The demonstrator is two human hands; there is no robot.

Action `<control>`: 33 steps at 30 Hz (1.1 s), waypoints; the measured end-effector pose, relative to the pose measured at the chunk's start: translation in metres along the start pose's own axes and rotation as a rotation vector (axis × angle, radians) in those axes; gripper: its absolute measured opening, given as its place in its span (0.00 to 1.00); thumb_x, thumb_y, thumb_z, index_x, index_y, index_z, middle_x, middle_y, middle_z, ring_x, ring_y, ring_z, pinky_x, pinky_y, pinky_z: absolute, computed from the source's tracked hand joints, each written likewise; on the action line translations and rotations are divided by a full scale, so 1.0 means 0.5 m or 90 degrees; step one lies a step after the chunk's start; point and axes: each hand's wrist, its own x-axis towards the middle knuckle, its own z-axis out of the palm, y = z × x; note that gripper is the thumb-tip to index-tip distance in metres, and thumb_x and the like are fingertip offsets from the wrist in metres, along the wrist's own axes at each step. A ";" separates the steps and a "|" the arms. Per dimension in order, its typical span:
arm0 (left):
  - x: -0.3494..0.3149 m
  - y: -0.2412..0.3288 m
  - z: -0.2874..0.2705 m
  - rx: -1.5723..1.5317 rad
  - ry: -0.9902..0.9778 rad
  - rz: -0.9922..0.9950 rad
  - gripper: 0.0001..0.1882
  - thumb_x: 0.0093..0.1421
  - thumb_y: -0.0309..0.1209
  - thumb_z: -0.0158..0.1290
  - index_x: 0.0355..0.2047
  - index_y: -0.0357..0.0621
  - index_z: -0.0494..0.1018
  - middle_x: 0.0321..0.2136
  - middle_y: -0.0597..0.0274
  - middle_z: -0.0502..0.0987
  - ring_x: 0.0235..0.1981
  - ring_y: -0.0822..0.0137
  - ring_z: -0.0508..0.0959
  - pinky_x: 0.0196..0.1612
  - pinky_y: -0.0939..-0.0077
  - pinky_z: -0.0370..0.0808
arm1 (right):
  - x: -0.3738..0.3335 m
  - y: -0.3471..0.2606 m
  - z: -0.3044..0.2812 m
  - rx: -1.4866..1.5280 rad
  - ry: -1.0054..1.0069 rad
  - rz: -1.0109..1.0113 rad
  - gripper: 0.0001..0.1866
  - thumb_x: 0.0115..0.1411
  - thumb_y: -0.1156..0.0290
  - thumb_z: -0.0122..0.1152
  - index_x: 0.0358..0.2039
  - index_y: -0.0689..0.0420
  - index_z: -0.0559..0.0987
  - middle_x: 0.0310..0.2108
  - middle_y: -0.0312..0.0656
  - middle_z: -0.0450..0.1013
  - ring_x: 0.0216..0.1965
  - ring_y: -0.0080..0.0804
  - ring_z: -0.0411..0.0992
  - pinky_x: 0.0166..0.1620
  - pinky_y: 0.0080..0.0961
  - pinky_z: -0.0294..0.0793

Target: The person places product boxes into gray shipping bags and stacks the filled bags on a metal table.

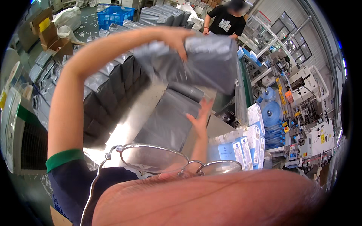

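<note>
My left hand reaches far forward and grips the top of a bulky grey plastic-wrapped package. That package is tilted and smeared by motion, held above the work surface. My right hand is open with fingers spread, below the raised package and beside a second grey plastic package, which lies flat on the pale table. I cannot tell whether the right fingers touch the lying one. White-and-blue boxes stand in a row just right of my right hand.
Rows of filled grey packages stand along the left. A blue crate is at the back. Past the raised package stands a co-worker in a black shirt. On the right runs a green conveyor beside machinery with blue discs.
</note>
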 end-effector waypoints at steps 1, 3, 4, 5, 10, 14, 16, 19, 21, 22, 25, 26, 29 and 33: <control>0.019 -0.026 -0.065 0.075 0.052 -0.025 0.46 0.25 0.32 0.61 0.47 0.38 0.53 0.45 0.49 0.60 0.47 0.60 0.60 0.47 0.75 0.59 | 0.010 0.006 -0.061 -0.196 -0.033 -0.007 0.47 0.33 0.63 0.65 0.51 0.61 0.49 0.53 0.48 0.46 0.54 0.37 0.44 0.53 0.30 0.46; 0.040 -0.112 -0.173 0.236 0.134 -0.054 0.44 0.20 0.24 0.60 0.45 0.41 0.56 0.43 0.50 0.63 0.46 0.59 0.62 0.45 0.74 0.61 | -0.005 0.020 -0.189 -0.552 -0.115 -0.009 0.49 0.31 0.62 0.65 0.52 0.60 0.49 0.51 0.48 0.50 0.53 0.41 0.48 0.52 0.29 0.49; 0.075 -0.162 -0.207 0.313 0.164 -0.034 0.46 0.18 0.19 0.59 0.45 0.43 0.57 0.42 0.51 0.64 0.46 0.58 0.62 0.44 0.73 0.63 | -0.043 0.048 -0.283 -0.627 -0.126 0.101 0.50 0.28 0.62 0.66 0.51 0.61 0.50 0.49 0.49 0.53 0.51 0.43 0.51 0.51 0.30 0.53; 0.095 -0.232 -0.241 0.421 0.151 -0.059 0.41 0.27 0.26 0.56 0.47 0.45 0.56 0.44 0.51 0.62 0.46 0.57 0.62 0.45 0.71 0.61 | -0.087 0.061 -0.370 -0.711 -0.138 0.236 0.50 0.28 0.60 0.66 0.51 0.61 0.51 0.48 0.50 0.55 0.49 0.44 0.54 0.49 0.31 0.55; 0.077 -0.423 -0.317 0.456 0.112 -0.147 0.44 0.20 0.17 0.54 0.46 0.47 0.57 0.41 0.53 0.66 0.44 0.56 0.64 0.42 0.70 0.64 | -0.230 0.080 -0.550 -0.990 -0.176 0.677 0.63 0.15 0.60 0.72 0.53 0.51 0.42 0.50 0.52 0.49 0.49 0.49 0.54 0.46 0.40 0.58; 0.117 -0.565 -0.293 0.453 0.106 -0.245 0.50 0.17 0.11 0.54 0.49 0.48 0.55 0.42 0.53 0.65 0.46 0.56 0.62 0.45 0.70 0.63 | -0.324 0.128 -0.657 -1.014 -0.130 0.572 0.59 0.17 0.62 0.71 0.52 0.52 0.45 0.45 0.53 0.53 0.48 0.48 0.53 0.46 0.41 0.57; 0.097 -0.655 -0.273 0.454 0.111 -0.264 0.49 0.20 0.11 0.52 0.50 0.49 0.53 0.44 0.54 0.63 0.47 0.56 0.61 0.47 0.70 0.61 | -0.282 0.111 -0.629 -0.965 -0.132 0.605 0.60 0.18 0.62 0.71 0.52 0.52 0.44 0.45 0.53 0.54 0.49 0.47 0.52 0.49 0.40 0.53; 0.112 -0.709 -0.229 0.466 0.103 -0.224 0.48 0.28 0.12 0.48 0.53 0.52 0.44 0.51 0.53 0.52 0.51 0.56 0.55 0.51 0.72 0.54 | -0.303 0.142 -0.608 -1.083 -0.098 0.553 0.60 0.19 0.61 0.70 0.53 0.52 0.42 0.44 0.53 0.55 0.48 0.46 0.53 0.51 0.44 0.44; 0.153 -0.683 -0.191 0.483 0.168 -0.257 0.47 0.29 0.12 0.48 0.53 0.52 0.46 0.51 0.51 0.51 0.52 0.58 0.53 0.51 0.71 0.56 | -0.318 0.126 -0.582 -1.143 -0.090 0.518 0.61 0.20 0.61 0.70 0.53 0.52 0.41 0.43 0.53 0.56 0.48 0.45 0.53 0.52 0.47 0.39; 0.161 -0.670 -0.180 0.493 0.195 -0.281 0.47 0.29 0.12 0.48 0.53 0.52 0.47 0.52 0.50 0.50 0.53 0.58 0.52 0.50 0.71 0.57 | -0.314 0.118 -0.573 -1.163 -0.098 0.494 0.61 0.20 0.60 0.70 0.53 0.52 0.40 0.42 0.53 0.57 0.48 0.45 0.53 0.52 0.48 0.37; 0.134 -0.762 -0.220 0.538 0.178 -0.182 0.34 0.36 0.19 0.47 0.48 0.45 0.51 0.46 0.48 0.56 0.47 0.56 0.59 0.47 0.70 0.59 | -0.273 0.078 -0.523 -1.045 -0.080 0.514 0.57 0.24 0.67 0.68 0.54 0.45 0.43 0.36 0.44 0.62 0.42 0.43 0.59 0.49 0.53 0.44; 0.101 -0.795 -0.240 0.544 0.161 -0.146 0.27 0.39 0.23 0.47 0.44 0.42 0.59 0.42 0.49 0.61 0.43 0.57 0.63 0.43 0.69 0.62 | -0.255 0.068 -0.511 -1.046 -0.054 0.444 0.54 0.26 0.71 0.67 0.54 0.42 0.46 0.34 0.42 0.63 0.38 0.43 0.62 0.45 0.47 0.54; 0.063 -0.730 -0.264 0.384 0.096 -0.211 0.11 0.46 0.34 0.47 0.30 0.44 0.71 0.28 0.51 0.71 0.32 0.57 0.70 0.35 0.67 0.66 | -0.173 -0.057 -0.423 -0.899 0.040 0.351 0.51 0.30 0.78 0.63 0.54 0.45 0.44 0.33 0.49 0.63 0.36 0.47 0.62 0.38 0.33 0.62; 0.118 -0.464 -0.101 0.669 0.167 -0.173 0.13 0.38 0.35 0.50 0.24 0.41 0.72 0.21 0.53 0.72 0.24 0.57 0.72 0.27 0.67 0.68 | -0.166 -0.160 -0.323 -0.475 0.113 0.206 0.48 0.31 0.75 0.65 0.53 0.61 0.48 0.38 0.45 0.62 0.39 0.34 0.62 0.42 0.24 0.61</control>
